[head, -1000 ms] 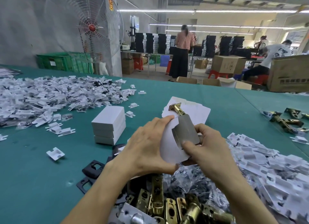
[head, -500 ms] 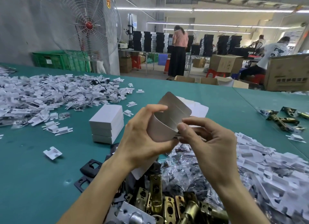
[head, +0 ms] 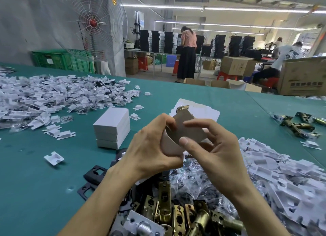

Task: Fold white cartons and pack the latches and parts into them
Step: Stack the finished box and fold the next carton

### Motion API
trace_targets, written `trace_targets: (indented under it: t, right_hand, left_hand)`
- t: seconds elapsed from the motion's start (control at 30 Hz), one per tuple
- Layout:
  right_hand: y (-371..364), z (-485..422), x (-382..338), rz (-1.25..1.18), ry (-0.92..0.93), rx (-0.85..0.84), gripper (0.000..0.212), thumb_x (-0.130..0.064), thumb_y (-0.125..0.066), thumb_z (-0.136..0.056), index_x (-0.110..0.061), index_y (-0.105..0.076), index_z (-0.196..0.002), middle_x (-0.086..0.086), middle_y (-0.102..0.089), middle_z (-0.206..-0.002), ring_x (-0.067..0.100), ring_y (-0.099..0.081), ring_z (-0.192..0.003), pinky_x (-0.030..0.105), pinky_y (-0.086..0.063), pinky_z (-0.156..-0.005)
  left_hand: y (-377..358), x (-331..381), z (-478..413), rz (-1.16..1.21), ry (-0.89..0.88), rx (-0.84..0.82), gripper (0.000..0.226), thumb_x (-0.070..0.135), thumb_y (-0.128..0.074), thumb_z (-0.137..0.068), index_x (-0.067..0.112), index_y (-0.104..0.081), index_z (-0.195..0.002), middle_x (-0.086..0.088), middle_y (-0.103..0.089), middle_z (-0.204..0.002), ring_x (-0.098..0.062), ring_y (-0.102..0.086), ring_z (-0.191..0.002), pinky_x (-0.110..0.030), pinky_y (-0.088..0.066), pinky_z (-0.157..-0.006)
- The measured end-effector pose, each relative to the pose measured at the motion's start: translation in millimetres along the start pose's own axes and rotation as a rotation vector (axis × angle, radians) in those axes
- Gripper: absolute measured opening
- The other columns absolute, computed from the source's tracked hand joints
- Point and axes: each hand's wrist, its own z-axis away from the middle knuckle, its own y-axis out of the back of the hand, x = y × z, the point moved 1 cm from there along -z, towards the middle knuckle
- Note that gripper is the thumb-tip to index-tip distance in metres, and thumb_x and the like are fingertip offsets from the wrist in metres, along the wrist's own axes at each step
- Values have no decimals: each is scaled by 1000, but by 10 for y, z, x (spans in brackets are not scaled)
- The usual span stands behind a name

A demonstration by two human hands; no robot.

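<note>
I hold a half-folded white carton (head: 183,130) above the green table (head: 44,191); its grey inner side faces me. My left hand (head: 151,147) grips its left side with curled fingers. My right hand (head: 211,147) pinches its right flap between thumb and fingers. A brass latch (head: 182,108) pokes out at the carton's top edge. A stack of flat white carton blanks (head: 206,110) lies just behind my hands. Three closed white cartons (head: 112,128) are stacked to the left. Brass latches (head: 176,214) lie in a pile under my wrists.
Black plates (head: 93,174) lie by my left forearm. Heaps of white plastic parts sit at far left (head: 53,96) and at right (head: 282,174). More brass latches (head: 298,123) lie at right. A big fan (head: 91,22) and cardboard boxes (head: 303,75) stand beyond the table.
The carton went from a flat sheet wrapped on the latch to a curled, folded shape. My hands turned it, and the right thumb now presses its flap.
</note>
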Motion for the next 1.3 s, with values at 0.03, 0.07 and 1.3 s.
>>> trace_targets:
  t: [0.03,0.07,1.3]
  right_hand:
    - [1,-1,-24,-48,7,19,25,-20,-76,-85,-34,-67,-104,-5,-73,-101,18,-72,-89,39,-60,-74]
    - [3,-5,-46,-89,-3,39,22,-26,-73,-86,-33,-64,-104,-2,-74,-98,19,-73,-86,37,-61,-73]
    - [120,-67,-61,-170,38,-76,27,-17,-77,-69,-19,-78,-96,4,-75,-96,12,-72,-88,20,-55,-80]
  left_hand:
    - [0,9,6,-7,-2,-13,55,39,-72,-57,43,-37,-100,9,-55,-79,-18,-55,-60,-38,-47,-49]
    - [-2,21,8,-19,-6,-24,61,39,-71,-57,45,-33,-104,10,-55,-81,-17,-55,-60,-36,-47,-49]
    - [50,121,-23,287,75,-19,67,25,-79,-59,39,-43,-114,2,-52,-94,-10,-57,-68,-25,-52,-51]
